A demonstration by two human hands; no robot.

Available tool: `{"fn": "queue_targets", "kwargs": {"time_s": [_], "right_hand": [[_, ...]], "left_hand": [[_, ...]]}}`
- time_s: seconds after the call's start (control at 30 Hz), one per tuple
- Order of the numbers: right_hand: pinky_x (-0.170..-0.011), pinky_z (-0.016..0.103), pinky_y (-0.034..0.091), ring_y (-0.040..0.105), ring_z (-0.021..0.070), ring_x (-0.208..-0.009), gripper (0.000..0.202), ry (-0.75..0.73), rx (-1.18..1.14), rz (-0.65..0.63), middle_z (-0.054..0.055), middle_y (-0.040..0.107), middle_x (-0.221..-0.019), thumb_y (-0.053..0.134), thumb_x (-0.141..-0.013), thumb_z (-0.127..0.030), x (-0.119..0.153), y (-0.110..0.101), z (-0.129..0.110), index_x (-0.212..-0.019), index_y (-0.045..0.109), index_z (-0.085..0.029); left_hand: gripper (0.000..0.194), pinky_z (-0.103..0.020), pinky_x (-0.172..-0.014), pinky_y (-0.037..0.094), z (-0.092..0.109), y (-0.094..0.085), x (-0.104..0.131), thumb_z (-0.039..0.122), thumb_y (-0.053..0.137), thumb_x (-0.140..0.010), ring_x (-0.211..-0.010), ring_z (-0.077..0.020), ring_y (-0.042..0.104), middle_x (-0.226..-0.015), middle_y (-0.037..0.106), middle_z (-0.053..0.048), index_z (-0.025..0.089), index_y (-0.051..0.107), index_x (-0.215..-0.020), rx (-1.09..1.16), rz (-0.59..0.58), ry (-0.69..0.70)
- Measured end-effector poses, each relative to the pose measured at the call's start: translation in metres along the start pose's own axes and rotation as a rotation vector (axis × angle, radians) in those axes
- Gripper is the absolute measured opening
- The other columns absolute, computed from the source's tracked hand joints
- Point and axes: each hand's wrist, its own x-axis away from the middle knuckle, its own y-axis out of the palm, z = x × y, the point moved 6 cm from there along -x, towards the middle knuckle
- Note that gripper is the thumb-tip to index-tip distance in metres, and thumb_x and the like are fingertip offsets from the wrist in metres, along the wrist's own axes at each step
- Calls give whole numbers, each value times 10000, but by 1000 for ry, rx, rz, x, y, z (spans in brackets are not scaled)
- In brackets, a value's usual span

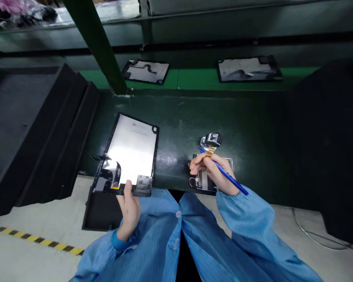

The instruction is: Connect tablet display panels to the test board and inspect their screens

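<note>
My left hand [129, 211] grips the lower edge of a tablet display panel [132, 147], thumb on top. The panel's silver back faces up, with a dark ribbon cable [116, 174] at its lower left. A slim blue pen-like tool [229, 178] runs through my right hand [216, 170], whose fingers are closed around it. At those fingertips is a small gold-coloured strip [211, 150]; whether they pinch it I cannot tell. Just beyond sits a shiny silver roll-like object [213, 140]. Under my right hand, partly hidden, lies an electronic assembly [204, 182] with red wire and pale tape.
Two more display panels [147, 72] [250, 69] lie on the green strip at the back. Stacked black trays [67, 129] stand at the left, beside a green post [97, 43]. A large dark shape [326, 149] borders the right. Another black tray [101, 211] is below the bench edge.
</note>
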Motion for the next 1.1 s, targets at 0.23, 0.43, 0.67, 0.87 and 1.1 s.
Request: {"fn": "queue_targets", "kwargs": {"time_s": [0.23,0.43,0.67,0.87,1.1], "right_hand": [[-479,268,516,577,119,-467,381,2,149,80,-7,640,-645,644,-938,-572,-3,7,-3,-956,697,-195],[-469,253,463,553,109,-468,419,29,262,30,-16,625,-637,582,-958,-610,3,27,-12,-963,679,-202],[-460,242,395,485,102,-464,410,43,468,-1,-39,547,-569,551,-976,-577,4,40,-13,-792,609,-215],[-462,244,391,492,106,-495,374,-2,418,-41,-22,585,-636,592,-958,-571,-1,42,-13,-874,643,-211],[-513,248,421,529,110,-533,274,-64,292,-61,-17,601,-672,645,-952,-487,3,47,-25,-914,629,-217]], "left_hand": [[485,-431,-908,586,-9,67,13,655,568,-833,-1182,-326,691,-1200,765,-77,294,671,-1141,256,-298,-295],[704,-362,-733,591,-4,79,43,713,392,-916,-829,-274,768,-928,799,-181,138,800,-894,159,-1070,-553],[296,-348,-766,494,118,42,-40,343,511,-983,-780,-222,651,-826,712,-68,189,718,-838,-573,-511,453],[157,-501,-949,448,138,80,-108,217,750,-783,-1036,-338,573,-980,639,-119,167,619,-852,-904,-283,713],[234,-314,-609,428,135,83,-42,428,620,-876,-582,-172,553,-628,613,-15,216,610,-778,-277,-1070,258]]}}
